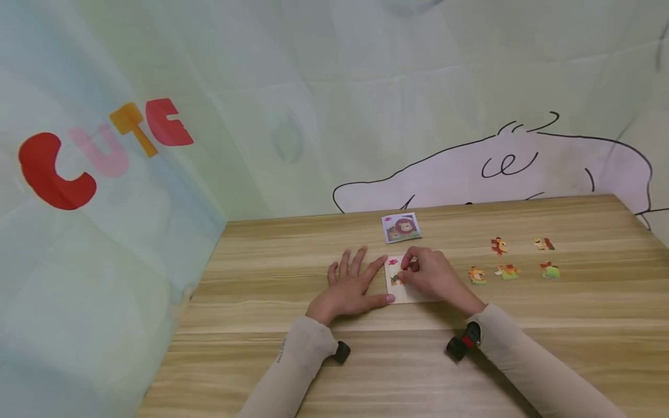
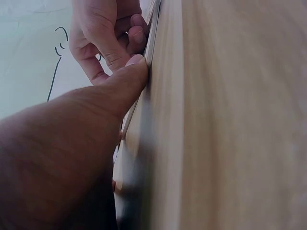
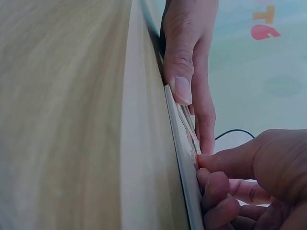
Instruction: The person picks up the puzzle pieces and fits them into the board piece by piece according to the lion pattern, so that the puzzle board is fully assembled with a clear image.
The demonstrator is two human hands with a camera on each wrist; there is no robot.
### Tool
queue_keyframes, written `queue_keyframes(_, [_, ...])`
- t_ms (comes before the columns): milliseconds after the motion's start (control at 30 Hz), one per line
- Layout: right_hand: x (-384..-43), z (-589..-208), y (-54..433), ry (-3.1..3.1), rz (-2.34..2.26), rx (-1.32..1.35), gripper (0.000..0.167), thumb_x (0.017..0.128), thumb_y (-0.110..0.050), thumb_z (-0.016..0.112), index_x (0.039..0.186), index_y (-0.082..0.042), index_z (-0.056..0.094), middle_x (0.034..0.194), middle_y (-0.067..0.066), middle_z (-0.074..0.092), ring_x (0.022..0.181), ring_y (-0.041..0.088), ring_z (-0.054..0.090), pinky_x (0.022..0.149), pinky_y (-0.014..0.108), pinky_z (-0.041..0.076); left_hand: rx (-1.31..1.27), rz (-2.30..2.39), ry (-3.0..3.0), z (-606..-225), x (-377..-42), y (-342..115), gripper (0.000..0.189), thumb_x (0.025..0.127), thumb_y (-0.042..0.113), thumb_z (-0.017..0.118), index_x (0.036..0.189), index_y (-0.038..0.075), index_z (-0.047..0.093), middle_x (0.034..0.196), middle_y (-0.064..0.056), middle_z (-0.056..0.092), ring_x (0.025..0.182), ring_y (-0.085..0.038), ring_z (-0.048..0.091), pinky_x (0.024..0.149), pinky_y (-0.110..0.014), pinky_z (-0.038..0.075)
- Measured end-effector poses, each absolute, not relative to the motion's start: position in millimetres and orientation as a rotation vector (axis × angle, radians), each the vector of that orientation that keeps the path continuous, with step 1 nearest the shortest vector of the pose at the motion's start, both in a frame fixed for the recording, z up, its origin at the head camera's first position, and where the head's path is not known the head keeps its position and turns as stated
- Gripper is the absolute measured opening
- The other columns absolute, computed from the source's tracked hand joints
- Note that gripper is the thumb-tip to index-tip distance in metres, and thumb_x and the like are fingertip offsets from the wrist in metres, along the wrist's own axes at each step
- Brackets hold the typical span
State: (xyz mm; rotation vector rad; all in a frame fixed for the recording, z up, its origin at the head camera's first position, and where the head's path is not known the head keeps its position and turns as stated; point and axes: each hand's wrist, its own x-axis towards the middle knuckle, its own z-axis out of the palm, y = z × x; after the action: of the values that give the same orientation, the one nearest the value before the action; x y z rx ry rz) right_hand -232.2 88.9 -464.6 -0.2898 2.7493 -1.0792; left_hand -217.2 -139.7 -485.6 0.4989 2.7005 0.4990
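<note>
A small pale puzzle board (image 1: pixel 410 295) lies flat on the table, with a pink shape and a few coloured pieces visible at its upper left. My left hand (image 1: pixel 347 290) rests palm down beside it, fingers spread, the thumb and index fingertip touching its left edge. Over the board, my right hand (image 1: pixel 431 276) pinches a puzzle piece (image 1: pixel 401 275) between thumb and fingers, low against the surface. Only a bit of orange at the fingertips shows in the right wrist view; the fingers hide most of the piece. The board's right part is covered by the right hand.
Just behind the board is a square picture card (image 1: pixel 401 227) with a lion. Several loose puzzle pieces (image 1: pixel 507 271) are spread on the table (image 1: pixel 261 273) to the right. A printed cloth backdrop (image 1: pixel 292 87) stands along the table's back and left. Both wrists carry black cameras (image 1: pixel 457 348).
</note>
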Motion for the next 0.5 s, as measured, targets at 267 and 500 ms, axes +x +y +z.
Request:
queue_keyframes(267, [-233.0,-464.4,93.3,2.696,-1.131,-0.315,0.011,0.097,-0.021,0.078,0.101,-0.012,0.072,0.082,0.004,0.070,0.074,0.018,0.058,0.065,0.030,0.042,0.488,0.496,2.694,-485.1,-218.2,-139.0,0.091,0.096,0.081,0.054,0.170,0.053,0.010,0.184,-0.003,-0.012,0.168,-0.040,-0.020,0.130,-0.073,-0.006])
queue_keyframes(500, [-235.2,-460.8,110.7,2.658,-1.212,-0.355,0.016,0.103,-0.022,0.069,0.112,-0.010,0.073,0.097,0.011,0.079,0.068,0.016,0.065,0.061,0.029,0.051,0.489,0.513,2.687,-486.1,-218.2,-140.3,0.091,0.095,0.081,0.054,0.170,0.053,0.009,0.184,-0.003,-0.013,0.168,-0.040,-0.020,0.130,-0.072,-0.007])
